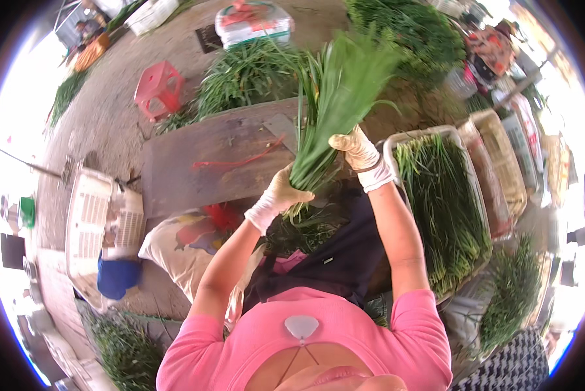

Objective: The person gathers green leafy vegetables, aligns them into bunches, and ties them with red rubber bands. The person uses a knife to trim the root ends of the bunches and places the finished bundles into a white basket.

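A thick bundle of long green leaves, likely garlic chives (339, 93), is held upright and slightly tilted above a worn board (185, 171). My left hand (283, 189), in a pale glove, grips the bundle near its cut lower ends. Also gloved, my right hand (358, 150) is at the bundle's right side, its thumb against or very near the leaves; its fingers are partly hidden. The leaf tops are blurred. Red string (243, 160) and a flat grey piece (279, 128) lie on the board beneath.
To my right stands a pale plastic crate (477, 195) packed with greens. Loose leaves (246, 73) lie past the board, near a red plastic stool (159, 90). At left is a white crate (88, 215) with blue cloth (118, 277). Another person (490, 49) is at upper right.
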Tool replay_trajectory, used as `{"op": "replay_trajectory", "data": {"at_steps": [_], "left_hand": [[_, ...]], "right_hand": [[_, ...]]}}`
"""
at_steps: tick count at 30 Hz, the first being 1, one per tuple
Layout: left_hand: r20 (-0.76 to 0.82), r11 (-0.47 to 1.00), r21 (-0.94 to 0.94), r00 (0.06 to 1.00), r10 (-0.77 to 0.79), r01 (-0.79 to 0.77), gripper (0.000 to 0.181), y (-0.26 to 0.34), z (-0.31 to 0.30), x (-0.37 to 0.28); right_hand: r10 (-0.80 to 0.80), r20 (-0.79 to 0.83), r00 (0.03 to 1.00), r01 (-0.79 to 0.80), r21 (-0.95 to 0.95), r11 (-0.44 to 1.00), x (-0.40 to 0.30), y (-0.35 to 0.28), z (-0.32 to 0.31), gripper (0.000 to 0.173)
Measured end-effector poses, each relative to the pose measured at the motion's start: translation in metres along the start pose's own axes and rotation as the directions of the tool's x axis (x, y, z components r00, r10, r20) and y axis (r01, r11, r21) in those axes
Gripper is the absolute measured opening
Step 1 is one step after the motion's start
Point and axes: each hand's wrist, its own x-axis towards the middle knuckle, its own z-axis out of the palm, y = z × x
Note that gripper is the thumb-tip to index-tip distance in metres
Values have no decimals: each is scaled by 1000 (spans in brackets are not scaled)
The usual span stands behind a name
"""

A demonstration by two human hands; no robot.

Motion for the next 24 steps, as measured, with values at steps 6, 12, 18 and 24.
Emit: {"op": "replay_trajectory", "data": {"at_steps": [6, 12, 18, 24], "left_hand": [[-255, 767, 639, 956, 143, 56, 98, 31, -22, -13], [-56, 932, 164, 940, 336, -323, 136, 59, -67, 60], [-117, 911, -387, 988, 104, -142, 72, 23, -52, 86], [-48, 729, 651, 948, 316, -210, 121, 59, -64, 37]], "right_hand": [[-189, -355, 916, 177, -66, 982, 54, 29, 82, 44], [-123, -35, 992, 112, -232, 966, 65, 37, 67, 60], [-192, -142, 971, 155, -238, 959, 76, 91, 56, 90], [-378, -349, 858, 188, -471, 862, 98, 90, 51, 13]]}}
